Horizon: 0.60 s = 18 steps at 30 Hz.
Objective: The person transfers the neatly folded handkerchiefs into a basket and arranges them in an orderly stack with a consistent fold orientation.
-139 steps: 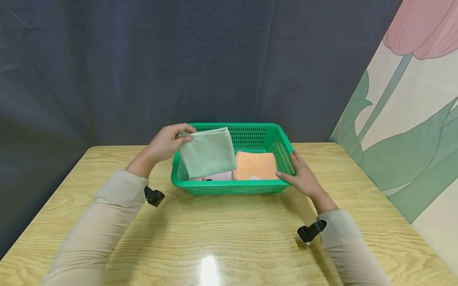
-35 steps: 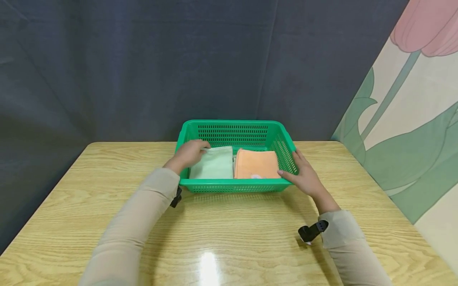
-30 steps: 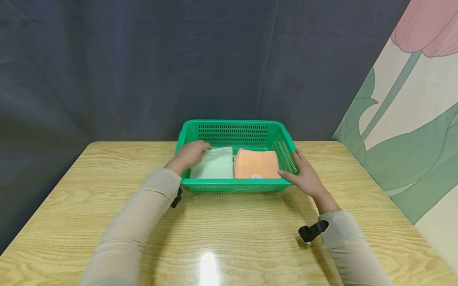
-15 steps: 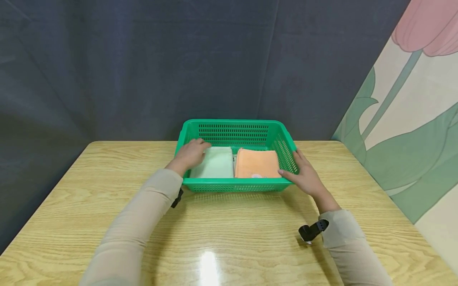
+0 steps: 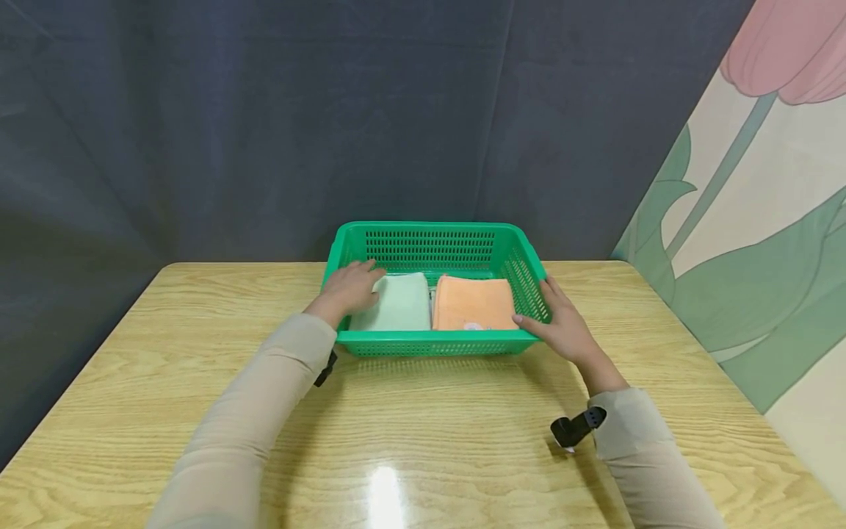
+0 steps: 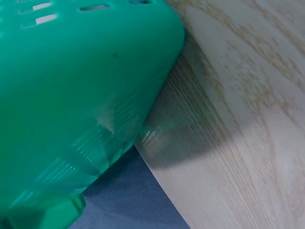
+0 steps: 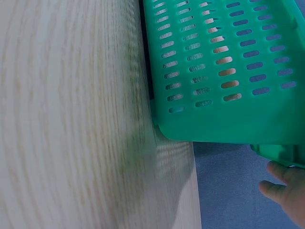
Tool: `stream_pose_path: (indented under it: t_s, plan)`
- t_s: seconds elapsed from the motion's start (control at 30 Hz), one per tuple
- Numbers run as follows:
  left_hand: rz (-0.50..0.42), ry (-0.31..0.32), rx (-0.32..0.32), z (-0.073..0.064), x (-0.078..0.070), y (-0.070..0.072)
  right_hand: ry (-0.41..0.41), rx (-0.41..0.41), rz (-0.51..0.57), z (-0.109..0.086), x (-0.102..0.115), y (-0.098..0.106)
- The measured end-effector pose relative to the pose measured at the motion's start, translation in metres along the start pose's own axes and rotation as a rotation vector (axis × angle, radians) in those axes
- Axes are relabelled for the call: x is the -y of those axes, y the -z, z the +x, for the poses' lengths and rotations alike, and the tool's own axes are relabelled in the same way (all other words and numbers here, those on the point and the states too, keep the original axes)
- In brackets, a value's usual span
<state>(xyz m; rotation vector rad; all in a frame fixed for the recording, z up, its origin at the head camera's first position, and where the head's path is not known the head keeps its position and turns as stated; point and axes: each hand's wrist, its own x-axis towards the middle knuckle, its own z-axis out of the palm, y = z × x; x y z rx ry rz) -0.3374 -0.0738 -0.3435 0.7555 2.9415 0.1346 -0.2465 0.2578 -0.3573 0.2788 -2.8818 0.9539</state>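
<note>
In the head view a green plastic basket (image 5: 436, 344) holds two stacks of folded cloths side by side. A pale green folded cloth (image 5: 402, 303) lies flat on the left, an orange folded cloth (image 5: 473, 303) on the right. Reaching over the basket's left end, my left hand (image 5: 350, 288) rests at the left edge of the pale green cloth, fingers loosely extended and not pinching it. My right hand (image 5: 562, 323) grips the right end of the rim, thumb on the inner side. Its fingertips (image 7: 274, 190) show beside the rim in the right wrist view.
The basket stands near the back of a wood-grain table (image 5: 436, 433), before a dark grey curtain (image 5: 317, 132). A wall with a painted tulip (image 5: 760, 184) rises on the right. Each wrist wears a black camera (image 5: 578, 428).
Earlier the left hand held the pale green cloth raised above a white printed one; now that cloth lies in the basket and the left fingers have loosened from it. The right hand stays put.
</note>
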Motion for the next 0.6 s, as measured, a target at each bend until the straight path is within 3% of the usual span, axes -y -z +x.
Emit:
stream_pose_path:
  t_s: [0.2,0.33,0.47,0.6]
  plan:
    - [-0.029,-0.038,-0.063,-0.001,0.003,0.001,-0.004,0.01,0.01,0.0,0.002,0.001]
    - [-0.165,-0.057,-0.16,0.0,0.007,-0.001,-0.012,0.027,0.052,-0.002,0.004,0.003]
    - [-0.322,-0.043,-0.208,-0.004,0.011,0.001,-0.052,0.071,0.178,-0.006,0.005,0.011]
    - [-0.349,-0.001,-0.22,-0.014,0.016,0.008,-0.077,0.076,0.201,-0.01,0.002,0.024]
